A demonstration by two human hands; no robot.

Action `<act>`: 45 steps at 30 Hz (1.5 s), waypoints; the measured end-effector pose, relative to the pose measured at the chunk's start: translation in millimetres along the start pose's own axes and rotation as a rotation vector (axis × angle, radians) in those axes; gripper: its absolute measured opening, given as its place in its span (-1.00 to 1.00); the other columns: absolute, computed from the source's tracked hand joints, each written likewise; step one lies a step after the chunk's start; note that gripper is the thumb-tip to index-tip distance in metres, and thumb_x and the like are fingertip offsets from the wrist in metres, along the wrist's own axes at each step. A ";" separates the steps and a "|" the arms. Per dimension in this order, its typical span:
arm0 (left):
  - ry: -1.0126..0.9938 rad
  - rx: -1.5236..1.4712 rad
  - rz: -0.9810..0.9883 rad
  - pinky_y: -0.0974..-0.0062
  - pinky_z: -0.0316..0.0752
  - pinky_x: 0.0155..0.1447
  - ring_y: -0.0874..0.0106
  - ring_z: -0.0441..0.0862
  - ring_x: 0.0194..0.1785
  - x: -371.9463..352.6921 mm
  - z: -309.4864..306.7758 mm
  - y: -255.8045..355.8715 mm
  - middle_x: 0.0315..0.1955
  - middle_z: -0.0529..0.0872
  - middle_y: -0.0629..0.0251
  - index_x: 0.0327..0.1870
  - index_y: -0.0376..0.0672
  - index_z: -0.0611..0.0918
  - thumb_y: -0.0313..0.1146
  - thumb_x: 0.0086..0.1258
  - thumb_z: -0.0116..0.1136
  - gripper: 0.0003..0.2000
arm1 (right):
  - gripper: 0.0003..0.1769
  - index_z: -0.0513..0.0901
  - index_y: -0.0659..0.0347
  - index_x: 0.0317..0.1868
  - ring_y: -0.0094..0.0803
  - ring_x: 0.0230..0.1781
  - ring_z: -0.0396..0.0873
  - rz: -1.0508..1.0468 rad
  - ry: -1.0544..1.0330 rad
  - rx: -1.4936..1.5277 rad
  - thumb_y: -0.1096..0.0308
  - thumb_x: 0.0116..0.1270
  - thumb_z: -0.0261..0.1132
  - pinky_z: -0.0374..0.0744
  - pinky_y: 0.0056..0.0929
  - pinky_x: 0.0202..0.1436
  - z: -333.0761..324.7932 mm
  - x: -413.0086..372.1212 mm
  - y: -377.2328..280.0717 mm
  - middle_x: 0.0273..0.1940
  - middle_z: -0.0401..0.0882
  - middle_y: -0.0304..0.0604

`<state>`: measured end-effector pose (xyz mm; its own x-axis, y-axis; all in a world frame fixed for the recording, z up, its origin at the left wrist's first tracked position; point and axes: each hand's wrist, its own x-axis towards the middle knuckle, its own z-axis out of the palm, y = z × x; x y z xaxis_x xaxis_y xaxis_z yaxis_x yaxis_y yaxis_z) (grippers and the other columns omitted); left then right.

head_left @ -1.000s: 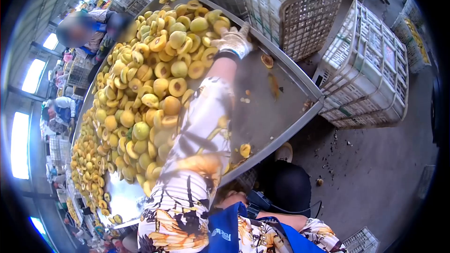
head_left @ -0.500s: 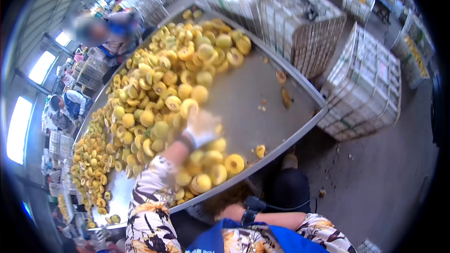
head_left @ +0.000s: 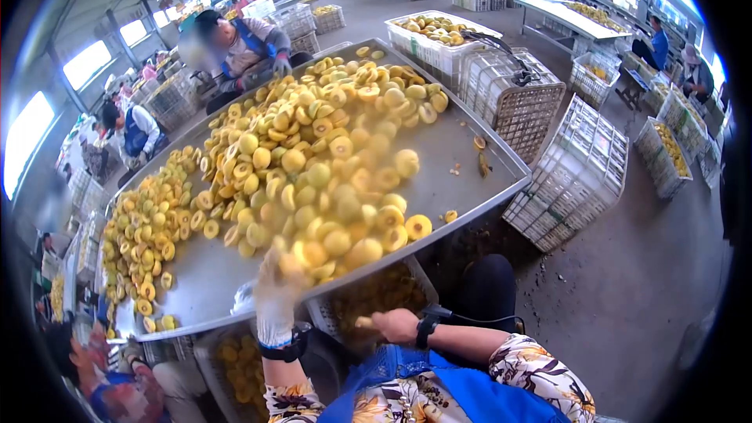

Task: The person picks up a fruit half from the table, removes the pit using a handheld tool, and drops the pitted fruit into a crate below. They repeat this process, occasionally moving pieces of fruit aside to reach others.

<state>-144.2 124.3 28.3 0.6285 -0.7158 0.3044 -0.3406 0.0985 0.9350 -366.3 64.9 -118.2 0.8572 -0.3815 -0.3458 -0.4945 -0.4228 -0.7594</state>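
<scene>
Fruit [head_left: 337, 243]: yellow halves heaped along the table, the nearest ones at its near edge.
Handling: likely light, soft, wet and slippery, and quick to bruise; better scooped under the rounded skin side with a cupped palm than pinched.
Left hand [head_left: 276, 298]: gloved and blurred, among the fruit at the near edge; cannot tell how the fingers are set.
Right hand [head_left: 395, 325]: bare, curled around a pale stub [head_left: 362, 321], below the edge above a crate [head_left: 376, 294].
Table [head_left: 462, 188]: metal, rimmed.
Stacks [head_left: 572, 176]: white crates, right of the table.

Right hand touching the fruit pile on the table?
Apart. The head view shows the right hand below the table rim, with the rim between it and the fruit pile.
</scene>
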 end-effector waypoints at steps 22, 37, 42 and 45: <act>-0.312 -0.102 -0.184 0.44 0.48 0.12 0.36 0.51 0.11 -125.4 23.7 -25.4 0.08 0.53 0.15 0.30 -0.21 0.30 0.08 0.35 -0.09 -0.37 | -0.79 0.48 0.15 -0.02 -0.69 -0.80 0.18 -0.134 0.128 1.177 0.29 0.39 0.15 0.19 -0.66 -0.74 -22.3 -50.9 -55.0 -0.57 0.35 -0.40; 0.087 -1.065 -0.837 0.44 0.52 -0.39 0.34 0.61 -0.38 -129.4 47.8 -63.2 -0.36 0.62 0.27 -0.15 -0.10 0.53 -0.03 0.38 0.03 -0.69 | -0.71 0.36 0.29 -0.30 0.20 -0.42 0.51 -0.032 0.363 -0.002 0.27 0.22 0.25 0.45 -0.07 -0.41 13.7 -60.8 -64.6 -0.49 0.50 0.24; 0.091 -0.943 -0.851 0.45 0.54 -0.35 0.32 0.61 -0.39 -134.8 50.3 -51.1 -0.36 0.61 0.25 -0.11 -0.11 0.53 -0.05 0.40 0.00 -0.69 | -0.72 0.35 0.31 -0.27 0.20 -0.39 0.51 -0.015 0.320 0.049 0.29 0.24 0.22 0.44 -0.05 -0.38 18.8 -58.9 -67.6 -0.47 0.51 0.25; 0.083 -0.948 -0.850 0.44 0.55 -0.33 0.30 0.61 -0.38 -137.7 50.8 -57.7 -0.35 0.61 0.24 -0.08 -0.13 0.53 -0.08 0.41 -0.01 -0.69 | -0.72 0.36 0.33 -0.25 0.20 -0.37 0.51 -0.001 0.295 0.076 0.29 0.23 0.21 0.44 -0.04 -0.34 20.9 -58.5 -66.7 -0.45 0.52 0.26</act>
<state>-246.6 182.1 -76.9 0.4557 -0.7540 -0.4731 0.7976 0.1099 0.5931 -380.4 132.6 -58.8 0.7736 -0.6081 -0.1782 -0.4718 -0.3650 -0.8026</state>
